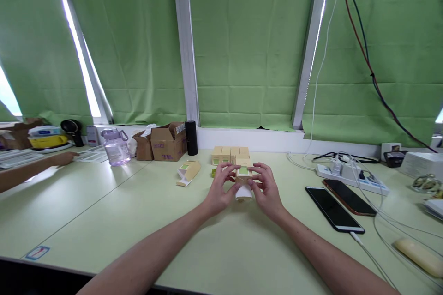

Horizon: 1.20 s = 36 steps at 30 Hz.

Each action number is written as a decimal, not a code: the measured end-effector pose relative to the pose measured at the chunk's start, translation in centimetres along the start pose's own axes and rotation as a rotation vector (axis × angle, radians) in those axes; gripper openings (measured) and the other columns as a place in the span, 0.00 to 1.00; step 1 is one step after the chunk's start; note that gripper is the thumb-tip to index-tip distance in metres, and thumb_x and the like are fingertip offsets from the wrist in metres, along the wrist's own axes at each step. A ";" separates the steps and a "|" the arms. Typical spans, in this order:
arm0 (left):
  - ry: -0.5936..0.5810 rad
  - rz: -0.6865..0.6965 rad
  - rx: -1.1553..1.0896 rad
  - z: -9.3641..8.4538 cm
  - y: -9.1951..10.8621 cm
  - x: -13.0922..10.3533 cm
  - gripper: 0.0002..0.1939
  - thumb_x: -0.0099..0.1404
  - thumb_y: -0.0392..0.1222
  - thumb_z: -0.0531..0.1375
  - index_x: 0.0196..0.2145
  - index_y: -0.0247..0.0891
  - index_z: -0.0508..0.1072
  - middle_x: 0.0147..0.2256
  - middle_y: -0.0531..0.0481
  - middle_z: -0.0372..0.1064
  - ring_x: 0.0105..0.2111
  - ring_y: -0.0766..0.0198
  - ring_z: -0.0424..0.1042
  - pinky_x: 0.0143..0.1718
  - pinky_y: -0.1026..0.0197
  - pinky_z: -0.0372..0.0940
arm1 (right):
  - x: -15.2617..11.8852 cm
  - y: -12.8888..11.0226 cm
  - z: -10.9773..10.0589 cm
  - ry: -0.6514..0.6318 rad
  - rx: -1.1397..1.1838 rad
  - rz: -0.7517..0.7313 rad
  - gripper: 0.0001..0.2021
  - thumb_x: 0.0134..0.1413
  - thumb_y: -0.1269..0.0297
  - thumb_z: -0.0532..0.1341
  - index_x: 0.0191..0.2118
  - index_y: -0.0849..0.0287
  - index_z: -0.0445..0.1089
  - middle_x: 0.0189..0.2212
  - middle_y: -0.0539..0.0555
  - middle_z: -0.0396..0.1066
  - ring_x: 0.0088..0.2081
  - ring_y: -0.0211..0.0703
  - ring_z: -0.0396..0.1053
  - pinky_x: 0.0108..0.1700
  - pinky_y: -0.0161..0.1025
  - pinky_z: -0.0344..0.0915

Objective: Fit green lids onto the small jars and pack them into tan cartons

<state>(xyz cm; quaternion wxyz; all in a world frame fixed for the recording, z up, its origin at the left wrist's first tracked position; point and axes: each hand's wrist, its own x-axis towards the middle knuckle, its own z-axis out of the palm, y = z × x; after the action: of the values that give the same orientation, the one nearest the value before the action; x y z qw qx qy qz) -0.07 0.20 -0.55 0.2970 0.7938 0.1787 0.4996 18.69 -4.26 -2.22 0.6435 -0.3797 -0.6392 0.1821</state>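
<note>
Between my two hands is a small cardboard box (244,178) with a green square on its top and a pale flap hanging out toward me. My left hand (223,189) grips its left side with thumb and fingers. On the right side, my right hand (266,189) holds it in the same way. Just behind stand several small tan boxes (226,153) in a row. A small green item (213,173) lies left of my left fingertips, too small to make out. Farther left, an opened small carton (188,171) lies with its flaps out.
Right of my arm lie two phones (334,209), charging cables and a power strip (353,178). At the back left stand a water bottle (116,147), a cardboard box (168,142) and a black cylinder (191,138). Another person's hand (64,158) rests near papers at far left.
</note>
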 end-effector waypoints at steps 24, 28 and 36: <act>-0.084 -0.120 -0.122 0.0 0.1 -0.1 0.34 0.67 0.54 0.65 0.66 0.50 0.58 0.63 0.40 0.51 0.55 0.49 0.65 0.60 0.42 0.62 | -0.1 -0.1 0.0 -0.030 0.024 0.002 0.16 0.67 0.53 0.59 0.57 0.46 0.70 0.59 0.58 0.56 0.44 0.45 0.76 0.40 0.44 0.79; -0.056 -0.184 -0.280 0.1 -0.1 -0.1 0.33 0.66 0.53 0.66 0.64 0.48 0.60 0.59 0.40 0.59 0.55 0.49 0.67 0.57 0.45 0.63 | -0.2 -0.4 0.0 -0.057 0.049 -0.009 0.16 0.68 0.54 0.59 0.58 0.44 0.69 0.60 0.58 0.54 0.46 0.45 0.75 0.42 0.46 0.80; -0.016 -0.263 -0.440 0.3 -0.6 0.1 0.32 0.64 0.52 0.68 0.60 0.45 0.61 0.51 0.42 0.67 0.51 0.52 0.70 0.53 0.50 0.64 | -0.3 -0.3 0.0 -0.096 0.056 -0.055 0.16 0.67 0.55 0.60 0.59 0.43 0.69 0.59 0.57 0.54 0.47 0.46 0.75 0.43 0.46 0.80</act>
<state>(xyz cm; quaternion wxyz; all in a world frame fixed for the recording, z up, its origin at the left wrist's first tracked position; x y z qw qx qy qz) 0.21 0.59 -0.97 0.5264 0.6840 0.1650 0.4774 18.59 -4.68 -2.21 0.6272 -0.3347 -0.6741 0.2001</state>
